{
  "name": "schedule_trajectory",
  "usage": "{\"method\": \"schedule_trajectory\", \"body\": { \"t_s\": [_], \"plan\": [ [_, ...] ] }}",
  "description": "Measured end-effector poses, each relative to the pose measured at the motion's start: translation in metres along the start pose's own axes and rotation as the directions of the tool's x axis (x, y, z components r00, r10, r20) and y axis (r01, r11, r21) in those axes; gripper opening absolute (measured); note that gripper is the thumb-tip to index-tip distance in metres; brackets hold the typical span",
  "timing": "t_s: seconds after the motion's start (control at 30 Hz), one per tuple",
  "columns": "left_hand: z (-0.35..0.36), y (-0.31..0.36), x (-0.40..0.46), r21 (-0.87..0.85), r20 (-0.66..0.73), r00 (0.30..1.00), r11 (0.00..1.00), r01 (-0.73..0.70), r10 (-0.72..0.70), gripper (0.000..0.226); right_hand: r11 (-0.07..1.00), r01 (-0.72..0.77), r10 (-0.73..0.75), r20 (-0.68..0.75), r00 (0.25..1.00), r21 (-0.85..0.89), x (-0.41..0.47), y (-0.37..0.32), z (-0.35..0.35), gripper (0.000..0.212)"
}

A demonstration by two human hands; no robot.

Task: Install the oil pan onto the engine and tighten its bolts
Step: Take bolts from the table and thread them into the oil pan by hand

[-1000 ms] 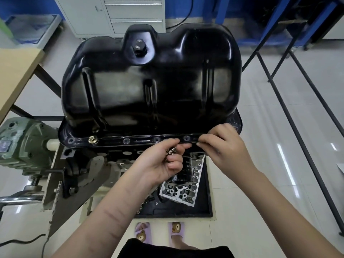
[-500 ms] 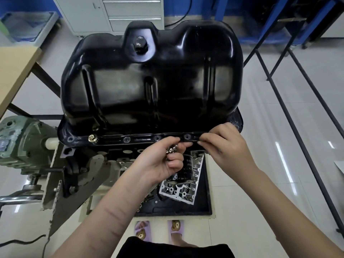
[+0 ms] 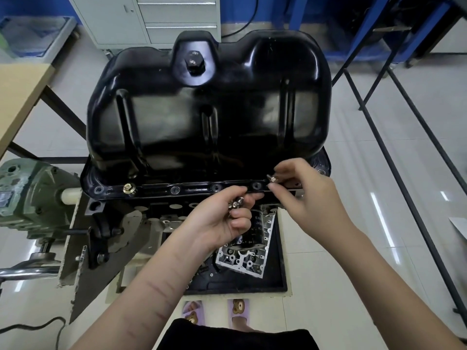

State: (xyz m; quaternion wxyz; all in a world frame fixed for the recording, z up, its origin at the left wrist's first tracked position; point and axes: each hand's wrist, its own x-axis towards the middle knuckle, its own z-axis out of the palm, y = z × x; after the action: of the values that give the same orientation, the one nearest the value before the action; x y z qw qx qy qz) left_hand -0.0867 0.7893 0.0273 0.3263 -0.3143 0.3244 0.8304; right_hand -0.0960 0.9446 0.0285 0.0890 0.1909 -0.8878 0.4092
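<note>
I find the oil pan (image 3: 207,117) seated with one bolt (image 3: 128,189) fitted; my right hand (image 3: 305,195) pinches a second bolt (image 3: 272,178) at the flange, my left hand (image 3: 222,221) grips spare bolts (image 3: 236,202), and most holes remain open.

1. Oil pan (image 3: 207,114) sits centre, on the engine (image 3: 161,210).
2. One bolt (image 3: 128,189) seated in the pan's near flange, toward the left.
3. Right hand (image 3: 307,198) at the flange's right end, pinching a second bolt (image 3: 272,178) just over the flange.
4. Left hand (image 3: 219,221) just near of the flange, left of the right hand, holding spare bolts (image 3: 236,202).
5. Gearbox (image 3: 27,195) left of the pan.
6. Tray (image 3: 275,274) on the floor below the hands, cylinder head (image 3: 245,256) in it.
7. Cabinet (image 3: 161,18) far behind the pan.
8. Table (image 3: 20,97) far left.
</note>
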Motion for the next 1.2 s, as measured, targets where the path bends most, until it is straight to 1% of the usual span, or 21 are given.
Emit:
{"method": "schedule_trajectory", "body": {
  "t_s": [0.07,0.13,0.23,0.37,0.47,0.67,0.77,0.87,0.97,1.1,1.2],
  "plan": [
    [-0.002,-0.001,-0.001,0.006,0.006,1.000,1.000,-0.001,0.001,0.026,0.995,0.045,-0.046,-0.013,0.999,-0.087,0.002,-0.004,0.005,0.013],
    [-0.002,-0.001,-0.002,0.007,0.012,1.000,1.000,-0.006,0.005,0.027,0.976,0.104,-0.107,-0.009,0.994,-0.193,0.003,-0.006,0.011,0.014],
    [-0.001,-0.001,-0.001,0.001,0.016,1.000,1.000,-0.008,0.008,0.027,0.949,0.129,-0.144,-0.032,0.989,-0.288,0.001,-0.006,0.017,0.014],
    [-0.001,-0.001,0.000,0.000,0.024,1.000,1.000,-0.005,0.005,0.027,0.955,0.095,-0.129,-0.105,0.986,-0.280,-0.001,-0.008,0.024,0.014],
    [-0.002,0.000,-0.001,0.000,0.027,1.000,1.000,0.000,0.000,0.027,0.959,0.058,-0.097,-0.128,0.987,-0.278,-0.001,-0.012,0.027,0.014],
    [-0.002,0.001,-0.001,0.004,0.027,1.000,1.000,0.005,-0.005,0.027,0.935,0.088,-0.124,-0.086,0.989,-0.343,0.000,-0.016,0.024,0.013],
    [-0.001,0.001,-0.002,-0.003,0.033,0.999,1.000,0.010,-0.010,0.026,0.926,0.117,-0.130,-0.014,0.991,-0.359,0.000,-0.021,0.024,0.014],
    [0.000,0.001,-0.003,-0.012,0.037,0.999,1.000,0.017,-0.017,0.026,0.917,0.108,-0.095,0.052,0.994,-0.383,0.003,-0.024,0.021,0.016],
    [0.000,0.001,-0.004,-0.011,0.039,0.999,1.000,0.018,-0.017,0.028,0.905,0.035,-0.010,0.061,0.998,-0.424,0.006,-0.026,0.020,0.013],
    [-0.001,0.001,-0.004,-0.006,0.046,0.999,1.000,0.024,-0.024,0.030,0.870,-0.053,0.068,0.012,0.998,-0.489,0.009,-0.025,0.024,0.024],
    [0.000,0.002,-0.004,-0.007,0.047,0.999,1.000,0.023,-0.023,0.029,0.872,-0.082,0.082,-0.021,0.996,-0.482,0.010,-0.029,0.027,0.021]
  ]
}}
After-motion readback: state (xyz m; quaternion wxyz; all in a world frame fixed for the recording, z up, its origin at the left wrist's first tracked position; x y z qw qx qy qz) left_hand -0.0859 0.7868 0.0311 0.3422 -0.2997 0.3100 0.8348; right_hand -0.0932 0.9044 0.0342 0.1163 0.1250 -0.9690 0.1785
